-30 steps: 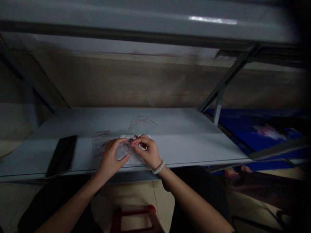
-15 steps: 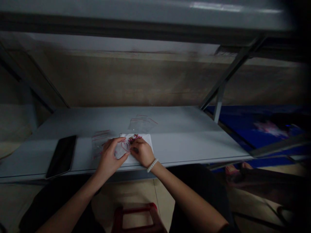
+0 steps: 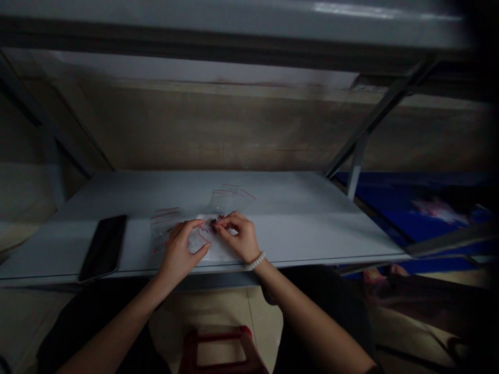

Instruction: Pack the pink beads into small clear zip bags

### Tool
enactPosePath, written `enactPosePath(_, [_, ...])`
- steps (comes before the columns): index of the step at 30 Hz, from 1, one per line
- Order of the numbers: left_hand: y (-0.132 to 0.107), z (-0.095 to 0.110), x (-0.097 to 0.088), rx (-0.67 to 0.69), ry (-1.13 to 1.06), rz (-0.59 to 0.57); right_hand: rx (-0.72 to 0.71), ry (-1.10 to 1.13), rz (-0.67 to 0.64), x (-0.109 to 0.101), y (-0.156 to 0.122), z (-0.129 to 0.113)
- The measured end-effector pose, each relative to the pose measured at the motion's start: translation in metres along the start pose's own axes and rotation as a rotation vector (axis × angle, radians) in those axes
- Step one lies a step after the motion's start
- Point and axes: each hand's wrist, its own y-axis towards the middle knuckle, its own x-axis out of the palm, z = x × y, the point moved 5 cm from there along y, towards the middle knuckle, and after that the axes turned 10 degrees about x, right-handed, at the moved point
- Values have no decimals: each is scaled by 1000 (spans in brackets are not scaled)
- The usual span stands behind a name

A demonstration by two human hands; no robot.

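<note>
My left hand (image 3: pixel 180 251) pinches a small clear zip bag with a red seal line (image 3: pixel 199 238), holding it just above a white sheet (image 3: pixel 222 252) on the grey table. My right hand (image 3: pixel 240 236), with a white bead bracelet at the wrist, has its fingertips pinched at the bag's mouth on something tiny and dark that I cannot name. Small red and dark pieces (image 3: pixel 217 220) lie on the sheet just beyond the fingers.
More clear zip bags lie to the left (image 3: pixel 162 224) and farther back (image 3: pixel 230 196). A black phone (image 3: pixel 103 247) rests at the table's left front. A red stool (image 3: pixel 218 349) stands below. A slanted metal strut (image 3: pixel 366 136) rises at right.
My right hand has lifted from pressing on the sheet and now pinches at the bag's mouth. The left hand keeps its hold on the bag, hardly moved.
</note>
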Motion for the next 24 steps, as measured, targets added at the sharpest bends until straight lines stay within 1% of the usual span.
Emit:
enactPosePath(2, [0, 2, 1, 8, -6, -7, -14, 81, -61, -4, 0, -10])
enactPosePath(4, [1, 3, 1, 14, -14, -10, -54, 122, -146, -3, -1, -19])
enactPosePath(7, [0, 3, 1, 11, -21, -6, -66, 148, -237, 2, 3, -19])
enactPosePath(9, [0, 1, -1, -1, -17, 7, -25, 128, -226, 3, 11, -10])
enactPosePath(11, [0, -2, -3, -20, -9, 30, -6, 33, -187, 6, 20, 2])
enactPosePath(12, [0, -3, -3, -28, -6, 40, -22, -45, -178, 9, 23, 6])
enactPosePath(15, [0, -5, -4, -32, -10, 56, -136, -291, -199, 25, 26, 15])
enactPosePath(17, [-1, -5, -3, -19, -12, 57, -180, -386, -202, 36, 24, 17])
enactPosePath(21, [-1, -5, -2, -20, 2, 49, -181, -438, -196, 49, 19, 18])
enactPosePath(24, [-1, -5, -1, -29, -7, 37, -166, -429, -161, 48, 19, 18])
